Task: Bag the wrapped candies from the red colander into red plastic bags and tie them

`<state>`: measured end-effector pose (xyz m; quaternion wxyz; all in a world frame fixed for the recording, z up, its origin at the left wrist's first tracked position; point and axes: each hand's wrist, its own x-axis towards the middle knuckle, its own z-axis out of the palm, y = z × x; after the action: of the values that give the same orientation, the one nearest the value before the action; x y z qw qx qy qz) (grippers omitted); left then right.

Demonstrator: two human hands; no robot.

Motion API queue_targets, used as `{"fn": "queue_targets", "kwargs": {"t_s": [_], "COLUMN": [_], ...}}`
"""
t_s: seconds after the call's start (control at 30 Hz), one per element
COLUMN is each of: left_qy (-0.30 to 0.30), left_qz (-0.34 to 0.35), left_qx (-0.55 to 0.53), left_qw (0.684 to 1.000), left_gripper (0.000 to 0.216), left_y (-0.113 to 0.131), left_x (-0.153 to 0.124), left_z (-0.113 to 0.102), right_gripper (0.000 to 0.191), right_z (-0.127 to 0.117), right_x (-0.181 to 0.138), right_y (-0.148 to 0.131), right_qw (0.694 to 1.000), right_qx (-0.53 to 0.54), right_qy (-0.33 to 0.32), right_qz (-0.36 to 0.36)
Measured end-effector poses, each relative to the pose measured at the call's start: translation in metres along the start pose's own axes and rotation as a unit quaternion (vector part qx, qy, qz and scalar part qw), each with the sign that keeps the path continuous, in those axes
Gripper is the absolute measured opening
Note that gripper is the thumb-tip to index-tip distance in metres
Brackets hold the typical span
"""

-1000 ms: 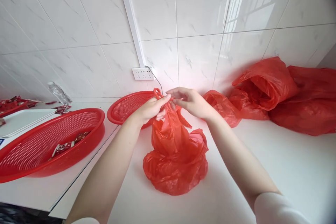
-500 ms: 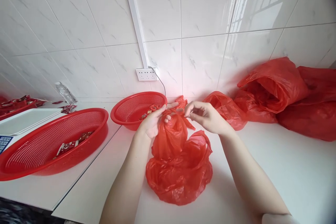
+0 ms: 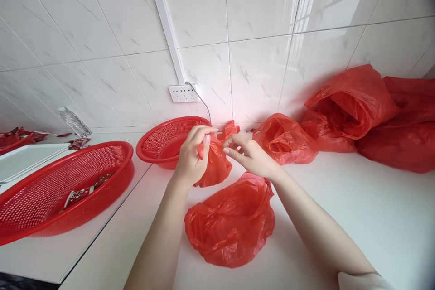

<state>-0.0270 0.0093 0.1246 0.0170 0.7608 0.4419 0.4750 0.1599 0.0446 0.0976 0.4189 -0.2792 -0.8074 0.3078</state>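
L hand (image 3: 193, 154) fingers closed round neck of a thin red plastic bag (image 3: 218, 170) nr back edge of the white table (image 3: 340, 208), R hand (image 3: 250, 154) fingers curled beside it, can't tell if pinching; film could tear w/ too hard a tug.

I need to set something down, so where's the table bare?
Widest: right of the right arm, in front of the piled bags. Narrower: between the left arm and large basket. Crowded: along the wall and around the held bag.
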Motion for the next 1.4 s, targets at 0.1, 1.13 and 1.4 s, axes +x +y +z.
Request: {"fn": "queue_targets", "kwargs": {"t_s": [0.1, 1.13, 1.4], "left_qy": [0.008, -0.078, -0.09], "left_qz": [-0.007, -0.086, -0.153], "left_qx": [-0.062, 0.05, 0.073], "left_qw": [0.998, 0.992, 0.981], "left_gripper": [0.026, 0.048, 0.052], "left_y": [-0.004, -0.016, -0.013], "left_x": [0.0, 0.0, 0.001], "left_z": [0.002, -0.004, -0.022], "right_gripper": [0.023, 0.05, 0.035], "right_z": [0.004, 0.0, -0.016], "right_x": [0.0, 0.008, 0.01], "right_y": [0.0, 0.007, 0.006], "right_qw": [0.999, 0.921, 0.848], "right_qx": [0.021, 0.368, 0.499], "right_qy": [0.024, 0.059, 0.092], "right_qz": [0.003, 0.115, 0.155]}}
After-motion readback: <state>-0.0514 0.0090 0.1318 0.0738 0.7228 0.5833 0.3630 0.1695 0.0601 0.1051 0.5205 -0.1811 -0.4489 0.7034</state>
